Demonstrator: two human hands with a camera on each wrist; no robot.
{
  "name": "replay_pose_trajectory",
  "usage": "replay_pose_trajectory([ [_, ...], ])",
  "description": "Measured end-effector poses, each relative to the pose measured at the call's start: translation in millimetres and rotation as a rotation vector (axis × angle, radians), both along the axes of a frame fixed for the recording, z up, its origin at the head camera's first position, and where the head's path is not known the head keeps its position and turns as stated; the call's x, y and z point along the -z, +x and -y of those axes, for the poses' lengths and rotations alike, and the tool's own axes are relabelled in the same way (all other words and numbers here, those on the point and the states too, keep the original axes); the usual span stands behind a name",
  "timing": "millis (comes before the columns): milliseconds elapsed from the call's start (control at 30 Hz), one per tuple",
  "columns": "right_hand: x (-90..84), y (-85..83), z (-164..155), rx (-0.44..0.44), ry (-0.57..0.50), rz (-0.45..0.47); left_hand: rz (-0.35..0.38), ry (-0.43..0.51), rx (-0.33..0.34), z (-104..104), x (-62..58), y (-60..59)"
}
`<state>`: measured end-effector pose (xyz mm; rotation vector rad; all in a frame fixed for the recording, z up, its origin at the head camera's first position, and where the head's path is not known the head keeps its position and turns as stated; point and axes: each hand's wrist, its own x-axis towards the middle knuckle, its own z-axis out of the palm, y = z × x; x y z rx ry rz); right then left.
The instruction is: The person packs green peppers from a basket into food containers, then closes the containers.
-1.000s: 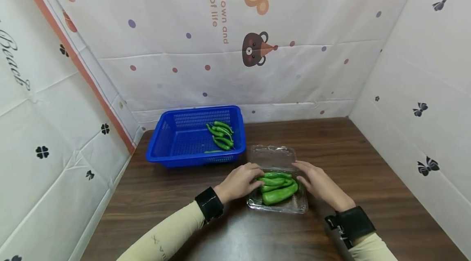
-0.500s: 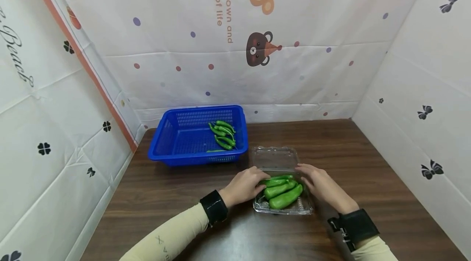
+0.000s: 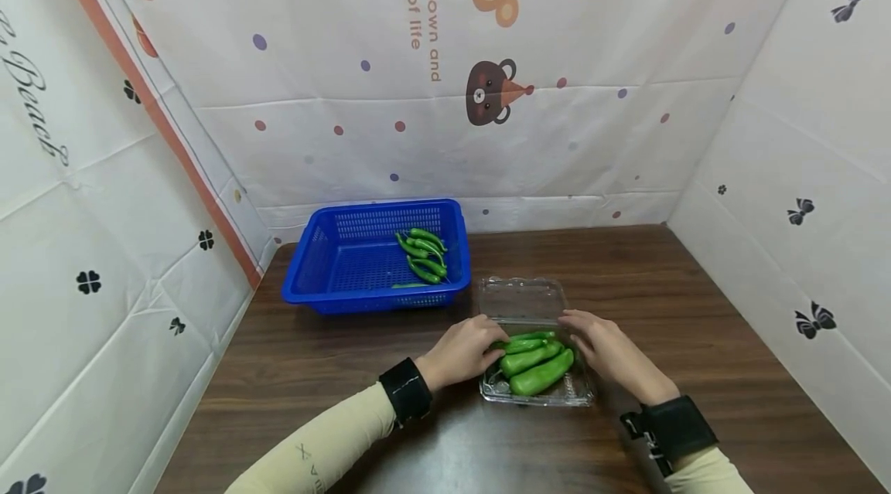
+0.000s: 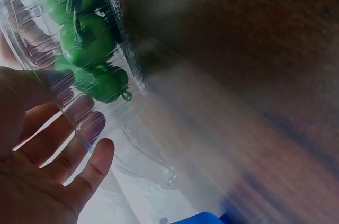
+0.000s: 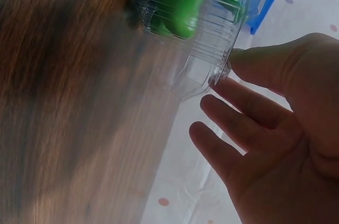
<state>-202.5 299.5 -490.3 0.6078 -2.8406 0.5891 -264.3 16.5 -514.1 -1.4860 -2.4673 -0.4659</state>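
Note:
A clear plastic clamshell box (image 3: 581,393) stands on the table with its lid (image 3: 522,299) raised at the back. Inside lie two large green peppers (image 3: 541,374) and thinner green ones (image 3: 525,345) behind them. My left hand (image 3: 462,351) reaches over the left rim, its fingertips at the ends of the rear peppers. In the left wrist view, those fingers are loosely spread and partly show through the clear wall. At the right rear corner, by the hinge, my right hand (image 3: 609,347) touches the rim with thumb and fingertips; its other fingers extend loosely in the right wrist view.
To the back left of the box is a blue plastic basket (image 3: 376,294) with several slender green peppers (image 3: 423,248) at its right side. The brown wooden table (image 3: 299,370) meets printed cloth walls (image 3: 334,161) at its back and sides.
The peppers in the box have spread apart, with the two large ones now side by side at the front. Both hands stay at the box; in the last half second little has moved.

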Motion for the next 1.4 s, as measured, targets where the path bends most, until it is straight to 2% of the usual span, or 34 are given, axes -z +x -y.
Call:
replay_pose_trajectory([
  [167, 2.6, -0.9, -0.1, -0.023, -0.012, -0.033, -0.075, 0.016, 0.035, 1.3, -8.4, -1.8],
  [367, 3.6, -1.3, 0.3, -0.018, -0.034, -0.052, -0.141, 0.071, 0.048, 7.3, -29.8, -8.7],
  [567, 2.6, 1.2, 3.0, -0.018, -0.098, -0.078, -0.147, 0.14, 0.036, 19.8, -52.2, -22.8],
  [767, 0.7, 2.9, 6.8, -0.02, -0.114, -0.125, -0.144, 0.176, -0.009, 34.3, -68.5, -44.3],
  [933, -3.7, 4.1, 11.2, -0.015, -0.097, -0.113, -0.105, 0.159, -0.071, 48.5, -73.6, -61.9],
  [1200, -11.5, 4.1, 22.4, -0.041, -0.078, -0.115, -0.042, 0.102, -0.203, 68.2, -70.4, -94.0],
  [1400, -22.6, 1.2, 32.4, -0.059, -0.058, -0.119, 0.016, 0.062, -0.237, 76.5, -66.5, -111.9],
])
